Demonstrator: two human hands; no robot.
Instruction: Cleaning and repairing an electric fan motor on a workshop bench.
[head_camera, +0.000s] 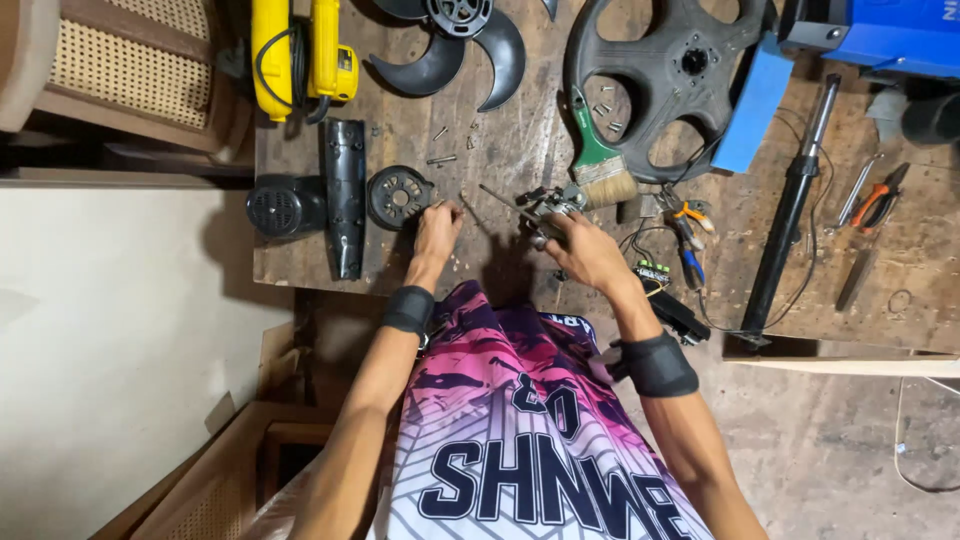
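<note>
Gripping a small metal motor part (545, 210) near the front edge of the workbench (480, 130), the right hand (585, 250) has its fingers curled tight around the piece, holding it just off the wood where both hands can get at it. A thin shaft or rod sticks out of the part toward the left, low over the bench.

Over on the other side, the left hand (436, 232) rests at the bench edge with its fingertips pinched together, apparently on something tiny, though it's too small to make out. Right beside it lies a round black vented cover (398, 196), and further left a long black housing strip (345, 195) and a black round motor cap (285, 207), laid out in a row like pieces taken apart and set within easy reach.

Just behind the held part, a green-handled paintbrush (603, 160) lies at an angle, bristles toward the hands, handy for dusting. Loose screws (445, 150) are scattered mid-bench. Pliers with coloured grips (688, 235) sit to the right among thin wires. Further back, dark fan blades (455, 45), a grey round grille frame (665, 80) and a yellow power tool (300, 50) are parked out of the way.
</note>
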